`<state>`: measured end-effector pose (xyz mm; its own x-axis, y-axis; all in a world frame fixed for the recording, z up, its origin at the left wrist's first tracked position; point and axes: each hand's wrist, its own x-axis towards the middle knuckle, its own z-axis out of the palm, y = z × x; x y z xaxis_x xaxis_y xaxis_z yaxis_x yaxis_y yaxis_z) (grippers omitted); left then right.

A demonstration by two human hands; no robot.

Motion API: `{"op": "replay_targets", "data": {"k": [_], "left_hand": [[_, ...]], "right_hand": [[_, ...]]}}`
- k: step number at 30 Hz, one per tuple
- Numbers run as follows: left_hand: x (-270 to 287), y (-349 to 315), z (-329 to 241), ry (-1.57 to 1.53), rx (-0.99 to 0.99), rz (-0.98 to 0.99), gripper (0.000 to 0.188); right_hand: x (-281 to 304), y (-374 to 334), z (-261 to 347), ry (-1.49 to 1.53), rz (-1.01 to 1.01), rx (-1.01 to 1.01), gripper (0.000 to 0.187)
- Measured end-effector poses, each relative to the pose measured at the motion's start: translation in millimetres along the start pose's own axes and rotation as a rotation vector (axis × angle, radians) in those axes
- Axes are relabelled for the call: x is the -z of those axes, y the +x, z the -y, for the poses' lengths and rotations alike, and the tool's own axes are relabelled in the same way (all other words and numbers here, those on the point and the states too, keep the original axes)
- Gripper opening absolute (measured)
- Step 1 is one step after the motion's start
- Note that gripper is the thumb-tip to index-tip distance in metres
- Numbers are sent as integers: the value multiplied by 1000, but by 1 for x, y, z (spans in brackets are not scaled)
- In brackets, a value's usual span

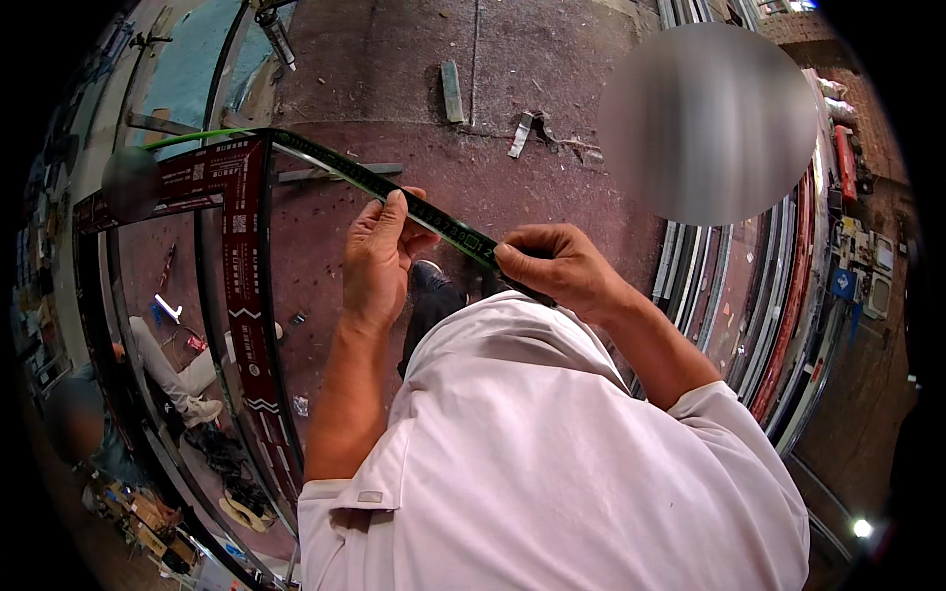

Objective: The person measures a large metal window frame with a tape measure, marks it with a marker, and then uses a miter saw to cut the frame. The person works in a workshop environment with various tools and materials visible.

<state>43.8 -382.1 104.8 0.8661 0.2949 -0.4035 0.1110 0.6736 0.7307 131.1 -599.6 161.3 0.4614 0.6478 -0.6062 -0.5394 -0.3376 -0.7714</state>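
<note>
A tape measure's long blade [448, 227], black with green markings and a green back, slants across in front of my body. My left hand [376, 251] pinches it between thumb and fingers. Farther along at the right, my right hand [570, 268] is closed on the blade, with a dark part showing below the fingers. The blade's far stretch bends at the corner of a metal frame [242, 246] and runs left along its top bar. That frame is wrapped in dark red printed film and stands at my left.
Long metal profiles [754, 295] lie stacked at the right. A sealant gun [278, 39] is at the upper left. On the reddish floor [532, 59] lie a short grey-green bar [451, 92] and a torn strip [522, 135]. Beyond the frame, a person's light-trousered leg [163, 369] shows.
</note>
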Motion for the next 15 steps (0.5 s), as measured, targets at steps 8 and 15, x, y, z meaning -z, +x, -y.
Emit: {"op": "replay_targets", "data": {"k": [8,15], "left_hand": [[-22,1,24,37,-40,-107,32],[-23,-29,72,276,-30,-325,34]], "right_hand": [[39,6,-8,-81,85,0,27],[89,38,-37,-384,46,-6,34]]}}
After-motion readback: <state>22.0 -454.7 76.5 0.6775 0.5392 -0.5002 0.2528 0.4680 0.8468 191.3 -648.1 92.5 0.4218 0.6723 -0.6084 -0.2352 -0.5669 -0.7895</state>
